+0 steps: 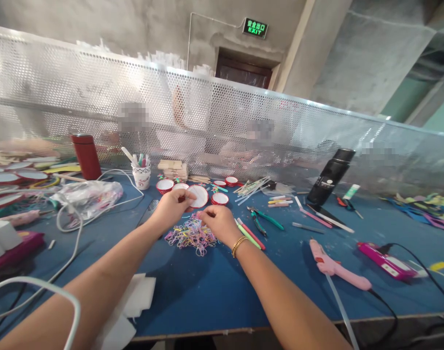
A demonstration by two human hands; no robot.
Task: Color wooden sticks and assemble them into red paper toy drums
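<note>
My left hand (175, 206) pinches a small round dish (199, 196), white inside with a red rim, tilted toward me. Close beside it my right hand (219, 221) has its thumb and fingertips pressed together; whatever they hold is too small to make out. Beneath both hands lies a loose pile of thin pastel rubber bands (194, 236). More red-rimmed dishes stand just behind, one (165, 185) to the left and another (220, 199) to the right. Red and green pens (251, 233) lie by my right wrist.
Green-handled pliers (267, 218), a pink glue gun (334, 267) and a leaning black bottle (331, 177) are on the right. A red flask (86, 156), a cup of pens (140, 176) and white cables (78, 233) occupy the left. A perforated metal screen (214, 121) runs along the back.
</note>
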